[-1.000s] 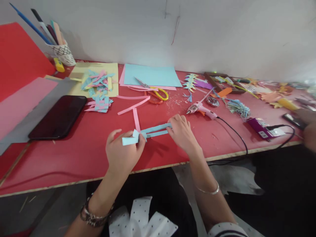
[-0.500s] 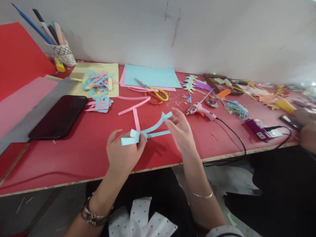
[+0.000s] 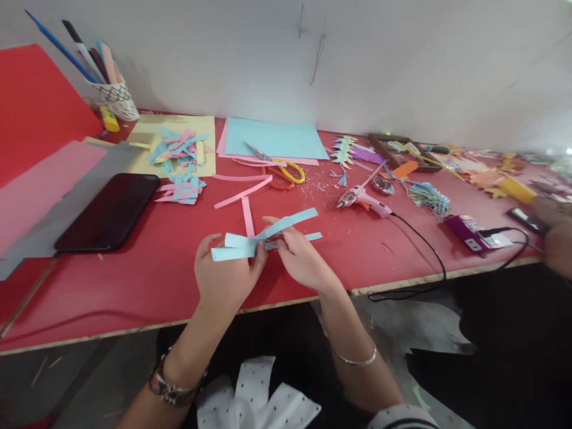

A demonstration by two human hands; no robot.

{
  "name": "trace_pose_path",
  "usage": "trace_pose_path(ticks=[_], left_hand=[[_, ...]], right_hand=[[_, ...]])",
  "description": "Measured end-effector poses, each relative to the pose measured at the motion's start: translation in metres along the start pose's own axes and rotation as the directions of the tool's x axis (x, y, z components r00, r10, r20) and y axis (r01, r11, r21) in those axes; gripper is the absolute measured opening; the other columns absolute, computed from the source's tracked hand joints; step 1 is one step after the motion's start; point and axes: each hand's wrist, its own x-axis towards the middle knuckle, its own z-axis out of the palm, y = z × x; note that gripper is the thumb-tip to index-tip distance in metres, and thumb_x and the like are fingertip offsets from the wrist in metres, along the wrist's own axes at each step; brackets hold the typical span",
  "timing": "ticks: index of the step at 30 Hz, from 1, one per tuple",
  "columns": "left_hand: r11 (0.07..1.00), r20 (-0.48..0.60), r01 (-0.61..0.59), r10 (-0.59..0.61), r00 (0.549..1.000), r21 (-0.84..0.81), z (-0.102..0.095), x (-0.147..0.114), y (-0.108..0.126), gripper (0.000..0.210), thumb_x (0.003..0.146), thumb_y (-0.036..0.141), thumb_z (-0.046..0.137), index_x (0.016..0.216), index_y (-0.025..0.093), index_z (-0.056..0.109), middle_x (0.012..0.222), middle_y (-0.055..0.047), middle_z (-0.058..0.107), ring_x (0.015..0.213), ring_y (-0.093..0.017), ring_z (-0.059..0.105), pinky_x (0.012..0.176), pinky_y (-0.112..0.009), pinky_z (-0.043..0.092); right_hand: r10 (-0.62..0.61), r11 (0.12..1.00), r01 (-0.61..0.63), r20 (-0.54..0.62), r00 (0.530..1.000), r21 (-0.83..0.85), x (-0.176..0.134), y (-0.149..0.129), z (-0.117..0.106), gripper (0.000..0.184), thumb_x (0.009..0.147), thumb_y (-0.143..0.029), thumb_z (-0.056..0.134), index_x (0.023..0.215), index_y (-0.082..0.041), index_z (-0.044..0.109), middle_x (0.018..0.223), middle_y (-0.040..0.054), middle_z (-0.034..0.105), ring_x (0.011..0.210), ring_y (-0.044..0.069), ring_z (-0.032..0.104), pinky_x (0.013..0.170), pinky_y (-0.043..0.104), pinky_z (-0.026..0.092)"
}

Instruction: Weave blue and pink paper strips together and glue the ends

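Note:
Light blue paper strips are pinched in my left hand, thumb and fingers closed near their crossing. Their ends fan out to the left and right. My right hand is closed on the same strips just right of the left thumb, one strip running over its fingers. A pink paper strip reaches up from the held strips, its lower end hidden by them. Beyond it, a folded pink strip lies on the red table.
Scissors lie behind my hands, a pink glue gun with cord to the right. At left are a black phone and paper scraps on a yellow sheet. Another person's hand shows at the far right, near a purple box.
My right hand has moved left and down, from a blue strip's far end to beside my left thumb. The strips have flattened and shifted slightly. My left hand stays almost still.

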Motion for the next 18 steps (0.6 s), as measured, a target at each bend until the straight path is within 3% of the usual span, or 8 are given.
trace_pose_path(ticks=[8,18], left_hand=[[0.997,-0.023,-0.012,0.013,1.0,0.078,0.003,0.001,-0.001,0.041,0.082,0.04,0.038,0.071,0.012,0.066,0.054,-0.009,0.06,0.053,-0.022,0.055,0.051,-0.029,0.029],[0.997,0.193,0.06,-0.052,0.98,-0.038,-0.005,0.01,0.001,0.041,0.079,0.041,0.04,0.058,0.017,0.065,0.051,-0.007,0.06,0.052,-0.021,0.056,0.058,-0.031,0.036]], right_hand=[[-0.153,0.984,0.142,-0.101,0.983,-0.107,0.006,-0.005,0.009,0.026,0.082,-0.009,0.035,0.095,-0.013,0.057,0.096,0.0084,0.057,0.092,0.015,0.054,0.085,0.03,0.042],[-0.171,0.977,0.166,-0.028,0.985,-0.133,0.005,-0.006,0.009,0.04,0.076,0.0,0.03,0.099,-0.014,0.059,0.094,0.0086,0.056,0.088,0.015,0.053,0.084,0.032,0.042]])
